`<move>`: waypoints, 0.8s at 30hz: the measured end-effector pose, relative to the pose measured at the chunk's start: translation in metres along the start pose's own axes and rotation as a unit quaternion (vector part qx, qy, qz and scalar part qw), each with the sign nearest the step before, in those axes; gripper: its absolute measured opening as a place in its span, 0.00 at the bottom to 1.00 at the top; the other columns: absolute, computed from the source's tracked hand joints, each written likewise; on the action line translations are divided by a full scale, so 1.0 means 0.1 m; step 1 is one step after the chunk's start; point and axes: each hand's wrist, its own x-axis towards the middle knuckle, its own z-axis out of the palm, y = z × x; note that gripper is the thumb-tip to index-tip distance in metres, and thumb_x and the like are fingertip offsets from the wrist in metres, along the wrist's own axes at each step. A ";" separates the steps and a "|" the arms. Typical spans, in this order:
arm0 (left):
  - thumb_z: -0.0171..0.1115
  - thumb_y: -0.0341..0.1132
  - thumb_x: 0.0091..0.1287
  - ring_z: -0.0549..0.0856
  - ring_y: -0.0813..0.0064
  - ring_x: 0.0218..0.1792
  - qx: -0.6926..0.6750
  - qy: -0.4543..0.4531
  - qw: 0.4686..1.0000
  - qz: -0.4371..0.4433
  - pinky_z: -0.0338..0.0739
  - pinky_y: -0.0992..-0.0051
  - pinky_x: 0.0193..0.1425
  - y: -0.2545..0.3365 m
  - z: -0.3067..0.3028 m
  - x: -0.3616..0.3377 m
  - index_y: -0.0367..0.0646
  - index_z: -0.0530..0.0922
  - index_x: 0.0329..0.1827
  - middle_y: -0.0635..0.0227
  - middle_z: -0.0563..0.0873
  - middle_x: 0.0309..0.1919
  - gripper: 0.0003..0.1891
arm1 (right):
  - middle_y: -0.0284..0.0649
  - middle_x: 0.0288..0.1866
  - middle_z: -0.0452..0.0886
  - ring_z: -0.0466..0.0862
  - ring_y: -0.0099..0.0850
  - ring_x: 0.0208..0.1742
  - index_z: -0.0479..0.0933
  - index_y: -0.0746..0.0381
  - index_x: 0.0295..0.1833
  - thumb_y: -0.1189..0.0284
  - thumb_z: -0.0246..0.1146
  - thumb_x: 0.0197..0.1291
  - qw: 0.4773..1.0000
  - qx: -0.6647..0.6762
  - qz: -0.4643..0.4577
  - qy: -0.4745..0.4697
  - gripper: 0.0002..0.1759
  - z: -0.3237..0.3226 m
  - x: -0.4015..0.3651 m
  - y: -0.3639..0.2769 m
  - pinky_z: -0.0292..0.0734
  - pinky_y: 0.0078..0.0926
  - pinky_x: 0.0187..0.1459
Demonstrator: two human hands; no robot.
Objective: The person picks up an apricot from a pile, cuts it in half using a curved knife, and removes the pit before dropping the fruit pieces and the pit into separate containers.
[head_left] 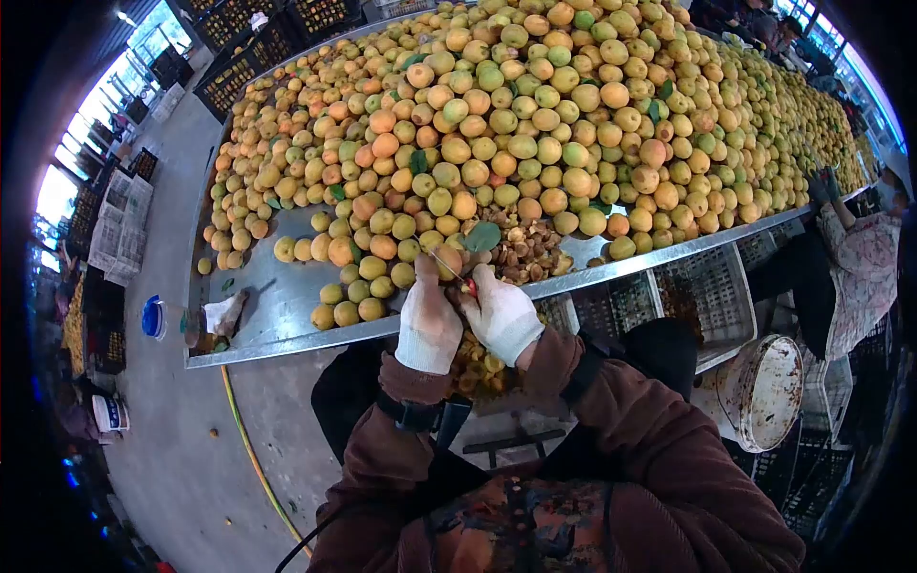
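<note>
My right hand (501, 310), in a white glove with bare fingertips, is closed around the red handle of a small knife (469, 286). Its thin blade points up and left across an apricot (450, 257). My left hand (429, 320), gloved the same way, curls its fingers at the near side of that apricot; part of its grip is hidden. Just beyond both hands lie a heap of brown pits (525, 250) and a green leaf (482, 237). Below them, between my knees, cut apricot pieces (478, 371) are gathered.
A large pile of apricots (535, 119) covers much of the metal table (287, 320). A white cloth (225, 313) lies at its left corner. Crates (707, 286) sit under the right edge, beside a stained bucket (769, 393). Another person (850, 258) works at the right.
</note>
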 end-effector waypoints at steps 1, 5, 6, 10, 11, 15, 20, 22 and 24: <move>0.42 0.56 0.75 0.81 0.65 0.53 0.048 -0.024 0.998 0.038 0.72 0.68 0.59 0.04 0.04 -0.02 0.36 0.72 0.58 0.60 0.81 0.53 0.29 | 0.58 0.30 0.78 0.80 0.58 0.35 0.63 0.64 0.47 0.63 0.59 0.62 1.000 0.000 -0.001 -0.003 0.18 0.00 0.01 0.00 0.74 0.50 0.33; 0.39 0.58 0.75 0.81 0.68 0.52 -0.015 0.053 0.998 -0.007 0.73 0.70 0.58 0.05 -0.14 0.05 0.36 0.72 0.58 0.61 0.82 0.51 0.31 | 0.54 0.29 0.77 0.80 0.55 0.34 0.66 0.65 0.44 0.62 0.60 0.62 0.999 0.026 -0.022 0.021 0.17 -0.05 0.00 -0.03 0.74 0.46 0.33; 0.38 0.58 0.75 0.80 0.69 0.51 0.080 0.035 0.996 0.019 0.73 0.71 0.58 0.11 -0.12 0.00 0.36 0.72 0.59 0.62 0.82 0.51 0.32 | 0.51 0.29 0.77 0.80 0.53 0.33 0.67 0.65 0.43 0.62 0.61 0.61 0.997 0.050 -0.018 0.054 0.17 -0.10 -0.01 -0.05 0.74 0.44 0.33; 0.42 0.51 0.77 0.79 0.75 0.49 0.267 0.058 0.960 0.067 0.73 0.76 0.55 -0.26 -0.12 0.03 0.33 0.71 0.59 0.62 0.81 0.50 0.27 | 0.49 0.29 0.73 0.74 0.44 0.32 0.70 0.66 0.39 0.65 0.60 0.62 0.961 0.217 -0.024 0.170 0.14 -0.25 0.15 -0.15 0.71 0.34 0.36; 0.44 0.48 0.77 0.78 0.76 0.49 0.358 0.057 0.922 0.136 0.72 0.76 0.55 -0.41 -0.17 0.01 0.32 0.71 0.59 0.62 0.80 0.51 0.24 | 0.50 0.28 0.72 0.74 0.45 0.30 0.70 0.67 0.37 0.64 0.61 0.61 0.956 0.219 -0.026 0.194 0.15 -0.22 0.16 -0.12 0.71 0.35 0.34; 0.43 0.40 0.76 0.80 0.60 0.49 0.476 0.051 0.864 0.159 0.74 0.69 0.52 -0.13 0.17 -0.07 0.36 0.72 0.55 0.53 0.80 0.51 0.17 | 0.52 0.26 0.71 0.74 0.49 0.28 0.70 0.66 0.34 0.63 0.61 0.62 0.948 0.219 0.033 0.228 0.16 -0.15 0.16 -0.11 0.70 0.39 0.32; 0.45 0.34 0.74 0.81 0.47 0.46 0.638 0.071 0.688 0.338 0.78 0.63 0.46 -0.60 -0.24 0.04 0.36 0.72 0.55 0.50 0.79 0.49 0.14 | 0.52 0.27 0.75 0.78 0.47 0.29 0.72 0.66 0.37 0.66 0.61 0.60 0.957 0.184 0.042 0.219 0.13 -0.09 0.15 -0.07 0.72 0.37 0.31; 0.47 0.35 0.73 0.81 0.49 0.46 0.492 0.118 0.832 0.228 0.79 0.65 0.46 -0.71 -0.29 0.09 0.36 0.72 0.56 0.52 0.81 0.46 0.15 | 0.51 0.27 0.75 0.78 0.51 0.30 0.71 0.65 0.35 0.68 0.63 0.56 0.968 0.116 -0.019 0.223 0.12 -0.11 0.11 -0.07 0.72 0.40 0.30; 0.49 0.35 0.72 0.82 0.50 0.46 0.228 0.160 0.958 0.067 0.78 0.65 0.47 -0.64 -0.21 0.06 0.36 0.72 0.56 0.52 0.81 0.46 0.16 | 0.51 0.27 0.74 0.78 0.52 0.30 0.70 0.65 0.35 0.69 0.64 0.53 0.973 0.081 -0.059 0.207 0.12 -0.17 0.06 -0.07 0.72 0.41 0.29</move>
